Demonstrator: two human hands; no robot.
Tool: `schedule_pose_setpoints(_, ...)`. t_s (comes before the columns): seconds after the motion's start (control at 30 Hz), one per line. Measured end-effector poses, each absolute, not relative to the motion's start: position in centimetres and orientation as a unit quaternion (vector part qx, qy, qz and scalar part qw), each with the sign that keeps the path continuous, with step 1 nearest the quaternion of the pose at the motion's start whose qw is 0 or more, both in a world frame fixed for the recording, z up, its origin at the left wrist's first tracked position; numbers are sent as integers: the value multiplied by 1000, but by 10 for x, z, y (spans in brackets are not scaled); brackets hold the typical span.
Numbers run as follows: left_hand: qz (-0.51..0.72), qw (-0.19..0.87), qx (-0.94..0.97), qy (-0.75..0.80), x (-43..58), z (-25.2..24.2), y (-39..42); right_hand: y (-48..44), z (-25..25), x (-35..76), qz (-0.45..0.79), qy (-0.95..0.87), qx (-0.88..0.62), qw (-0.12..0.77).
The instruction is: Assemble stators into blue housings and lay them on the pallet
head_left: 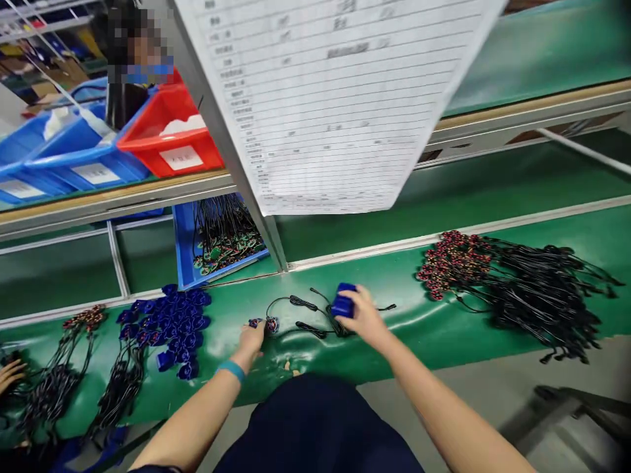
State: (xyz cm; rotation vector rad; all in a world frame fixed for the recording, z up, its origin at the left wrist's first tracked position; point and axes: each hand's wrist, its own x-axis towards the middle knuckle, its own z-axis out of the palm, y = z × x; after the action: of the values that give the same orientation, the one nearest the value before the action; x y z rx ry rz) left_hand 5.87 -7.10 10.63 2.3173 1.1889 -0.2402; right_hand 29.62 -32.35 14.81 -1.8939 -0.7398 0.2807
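My right hand (365, 315) is closed around a dark blue plastic block (344, 301) just above the green bench. Black cables (315, 322) with bundled loops lie beneath and to the left of that block. My left hand (252, 339), with a light blue band at the wrist, is closed at the left end of these cables. Its fingers pinch a small round cabled part (271, 324) with reddish spots; the exact contact is partly hidden by the fingers.
Blue plastic cups (175, 322) are heaped at left, near bundled cables (56, 381). A large pile of cabled parts (532, 289) lies right. A blue tray (185, 256) holds more. A paper sheet (335, 112) hangs ahead by a metal post. Another person's hand (10, 374) shows far left.
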Motion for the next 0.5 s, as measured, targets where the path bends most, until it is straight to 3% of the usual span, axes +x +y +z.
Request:
schedule_pose_setpoints(0.1,-85,273,867,408,21,108,-56,-362,179,343,87,-240,-812,525)
schedule_pose_setpoints(0.27,-124,271,935,191,6,99,-29,-405,254,383,-26,-150,-854,498)
schedule_pose_setpoints(0.4,-172,253,940,153,5,95,-21,-393,278,377,-52,-243,-887,390)
schedule_pose_setpoints(0.5,-193,285,928,143,-6,108,-33,-363,248,360,36,-374,-898,227)
